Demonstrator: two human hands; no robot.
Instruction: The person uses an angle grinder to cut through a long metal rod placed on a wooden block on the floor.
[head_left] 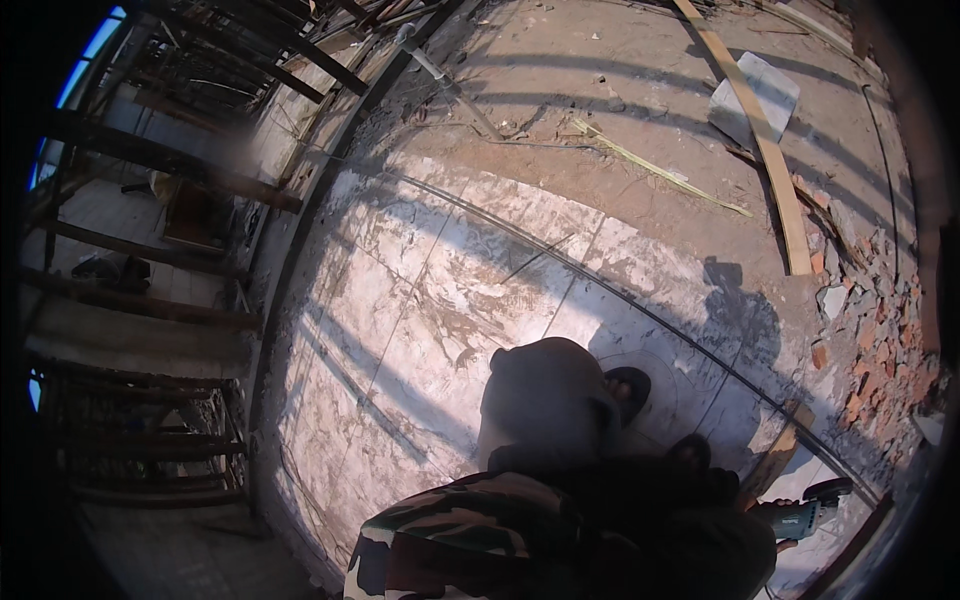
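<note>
At the lower right, my right hand (784, 505) is closed around the body of a teal angle grinder (798, 521). The grinder's dark guard and disc (828, 490) lie toward the far end of the tool. Close beside it, a piece of wood (775, 458) touches or lies under long thin metal bars (640, 303) that cross the floor diagonally. My left hand is not visible. A camouflage sleeve or garment (460, 525) fills the lower middle, with my grey-covered knee (545, 400) above it.
My feet in dark sandals (627, 392) stand on dirty pale tiles (400, 290). Broken bricks and rubble (865, 375) lie at the right. A long plank (752, 130) crosses a white slab (770, 95) at the far right. Dark beams (170, 165) form a frame on the left.
</note>
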